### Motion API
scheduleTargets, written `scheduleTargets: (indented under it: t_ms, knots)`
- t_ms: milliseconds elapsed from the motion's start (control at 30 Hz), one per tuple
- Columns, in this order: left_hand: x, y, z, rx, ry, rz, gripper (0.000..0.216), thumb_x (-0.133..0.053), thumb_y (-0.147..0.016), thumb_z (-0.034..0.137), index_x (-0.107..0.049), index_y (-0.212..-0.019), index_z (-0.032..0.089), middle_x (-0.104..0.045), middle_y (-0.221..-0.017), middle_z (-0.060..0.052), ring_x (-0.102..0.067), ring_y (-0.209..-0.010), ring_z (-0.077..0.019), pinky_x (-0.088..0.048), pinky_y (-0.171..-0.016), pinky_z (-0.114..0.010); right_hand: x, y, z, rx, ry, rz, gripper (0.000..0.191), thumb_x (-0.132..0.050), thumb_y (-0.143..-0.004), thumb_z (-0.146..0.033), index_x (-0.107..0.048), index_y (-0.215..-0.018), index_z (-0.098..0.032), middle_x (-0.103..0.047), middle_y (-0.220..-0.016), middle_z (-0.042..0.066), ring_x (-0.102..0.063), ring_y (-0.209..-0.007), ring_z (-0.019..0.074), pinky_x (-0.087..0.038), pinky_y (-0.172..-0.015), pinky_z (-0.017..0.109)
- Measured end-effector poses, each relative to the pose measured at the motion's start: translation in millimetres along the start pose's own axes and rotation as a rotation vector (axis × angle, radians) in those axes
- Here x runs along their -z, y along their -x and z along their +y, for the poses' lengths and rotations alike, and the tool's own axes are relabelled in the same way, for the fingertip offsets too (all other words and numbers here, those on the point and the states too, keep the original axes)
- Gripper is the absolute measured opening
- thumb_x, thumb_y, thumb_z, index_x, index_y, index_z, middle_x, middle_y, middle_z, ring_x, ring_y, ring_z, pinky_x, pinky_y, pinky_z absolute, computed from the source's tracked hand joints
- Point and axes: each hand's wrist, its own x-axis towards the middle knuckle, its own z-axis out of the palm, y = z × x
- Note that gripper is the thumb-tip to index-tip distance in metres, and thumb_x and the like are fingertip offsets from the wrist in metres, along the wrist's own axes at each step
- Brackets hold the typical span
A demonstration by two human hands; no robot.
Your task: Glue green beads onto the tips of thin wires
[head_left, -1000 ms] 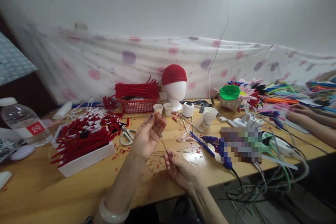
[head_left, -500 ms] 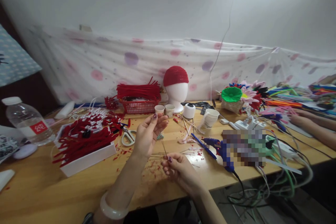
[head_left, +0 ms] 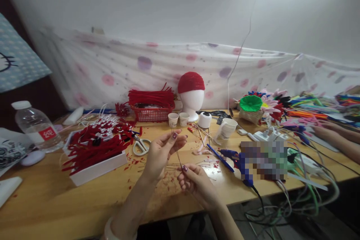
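Observation:
My left hand [head_left: 159,155] is raised over the table, thumb and index finger pinched on thin dark wires [head_left: 178,155], with the other fingers loosely curled. The wires slant down from there, and their upper ends stick out above the fingertips. Lower and to the right, my right hand [head_left: 200,186] pinches the bottom of the same wires. How many there are is too fine to count. More loose wires [head_left: 201,164] lie on the wood behind my hands, among red fuzzy scraps. White-handled scissors [head_left: 141,147] rest left of my left hand.
A white box [head_left: 98,168] of red chenille stems stands left, near a water bottle [head_left: 38,127]. Behind are a red basket [head_left: 153,114], paper cups [head_left: 173,119] and a red-capped foam head [head_left: 192,99]. Right are a blue glue gun [head_left: 245,168], cables and another person's hands [head_left: 326,131].
The view has shifted slightly, so everything sits a little further right. My left thumb and finger have tilted, and wire ends now show above them. Both hands keep their pinch.

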Motion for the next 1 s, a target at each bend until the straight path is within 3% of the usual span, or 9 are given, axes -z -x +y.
scheduleTargets:
  t_ms: [100,233,333,400,533,667,800,1000]
  knots:
    - [5.5,-6.7,1.2,-0.007,-0.181,-0.024,0.042,-0.072,-0.074,0.046,-0.068,-0.100,0.014,-0.075,-0.089,-0.009,-0.069,-0.073,-0.0139,-0.055,-0.078,-0.028,0.8,1.9,-8.3,0.036,0.107,-0.026,0.032,-0.083,-0.064,-0.041,-0.072,-0.075,-0.012,-0.066,-0.056,0.002,-0.059,-0.045,0.0073,-0.048,-0.047,0.017]
    - [29.8,-24.3,10.5,-0.009,-0.794,-0.214,0.050,-0.042,-0.090,0.053,-0.060,-0.117,0.015,-0.071,-0.106,-0.013,-0.069,-0.086,-0.0176,-0.053,-0.079,-0.032,17.6,-1.7,-38.0,0.217,0.381,0.133,0.037,-0.081,-0.062,-0.047,-0.071,-0.074,-0.014,-0.069,-0.061,0.003,-0.062,-0.050,0.0101,-0.051,-0.053,0.021]
    - [57.3,-33.4,15.7,0.062,-1.039,-0.316,0.033,-0.061,-0.079,0.040,-0.069,-0.097,0.014,-0.074,-0.091,-0.010,-0.068,-0.077,-0.0204,-0.052,-0.069,-0.031,40.2,-13.6,-59.8,0.344,0.689,0.338,0.047,-0.072,-0.065,-0.059,-0.069,-0.079,-0.014,-0.073,-0.070,0.007,-0.066,-0.059,0.0148,-0.054,-0.061,0.027]
    - [72.1,-34.6,13.1,0.090,-1.222,-0.401,0.016,-0.067,-0.071,0.028,-0.072,-0.081,0.016,-0.073,-0.080,-0.007,-0.066,-0.076,-0.0217,-0.049,-0.071,-0.032,53.5,-25.2,-67.5,0.359,0.875,0.422,0.048,-0.065,-0.069,-0.061,-0.068,-0.076,-0.014,-0.072,-0.070,0.009,-0.066,-0.059,0.0175,-0.054,-0.059,0.030]
    - [83.2,-30.2,-4.2,0.052,-1.508,-0.487,0.008,-0.065,-0.072,0.019,-0.070,-0.077,0.017,-0.071,-0.089,-0.009,-0.062,-0.089,-0.0256,-0.044,-0.081,-0.035,65.8,-45.4,-69.3,0.363,1.051,0.503,0.034,-0.064,-0.074,-0.048,-0.067,-0.079,-0.015,-0.069,-0.058,0.007,-0.064,-0.051,0.0199,-0.049,-0.052,0.030]
    - [83.2,-27.7,-17.6,0.019,-1.621,-0.538,0.009,-0.061,-0.079,0.023,-0.066,-0.078,0.016,-0.066,-0.090,-0.009,-0.061,-0.087,-0.0246,-0.043,-0.078,-0.034,64.4,-43.3,-65.5,0.397,1.189,0.523,0.025,-0.061,-0.079,-0.040,-0.068,-0.085,-0.017,-0.070,-0.063,0.005,-0.065,-0.057,0.0208,-0.047,-0.056,0.030]
    - [86.9,-27.8,-21.4,0.000,-1.619,-0.559,0.011,-0.055,-0.084,0.023,-0.062,-0.079,0.017,-0.064,-0.090,-0.008,-0.060,-0.085,-0.0224,-0.044,-0.078,-0.033,60.0,-25.9,-59.4,0.427,1.345,0.382,0.020,-0.059,-0.082,-0.036,-0.069,-0.078,-0.019,-0.071,-0.072,0.004,-0.065,-0.066,0.0204,-0.046,-0.063,0.030]
    - [91.9,-30.5,-22.4,-0.060,-1.531,-0.491,0.014,-0.048,-0.087,0.026,-0.057,-0.080,0.018,-0.063,-0.087,-0.008,-0.056,-0.086,-0.0230,-0.041,-0.080,-0.035,52.7,-13.1,-49.9,0.538,1.504,0.247,0.017,-0.060,-0.086,-0.035,-0.069,-0.089,-0.022,-0.069,-0.097,0.006,-0.063,-0.090,0.0216,-0.046,-0.081,0.033]
